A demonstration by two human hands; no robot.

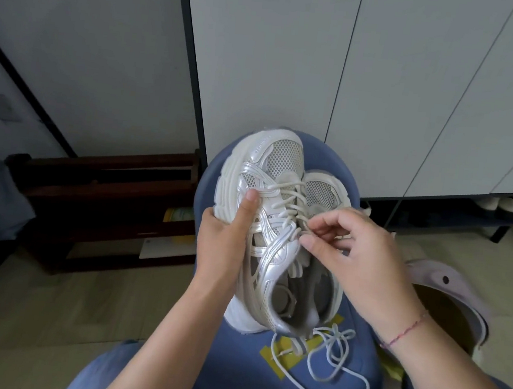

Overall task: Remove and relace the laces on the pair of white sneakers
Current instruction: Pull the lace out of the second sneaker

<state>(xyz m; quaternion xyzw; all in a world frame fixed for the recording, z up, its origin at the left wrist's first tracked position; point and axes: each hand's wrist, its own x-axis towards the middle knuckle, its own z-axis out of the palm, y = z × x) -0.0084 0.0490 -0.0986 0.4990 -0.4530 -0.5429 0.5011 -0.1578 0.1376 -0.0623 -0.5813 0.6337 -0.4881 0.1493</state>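
Two hands are busy: the left hand (227, 242) grips the side of a white sneaker (279, 162), and the right hand (361, 253) pinches its lace (284, 194) over a blue stool (230, 369).

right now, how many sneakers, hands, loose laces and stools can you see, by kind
white sneakers: 2
hands: 2
loose lace: 1
blue stool: 1
total: 6

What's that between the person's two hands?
The head view shows a white sneaker there: the left hand holds its side, the right hand pinches its lace.
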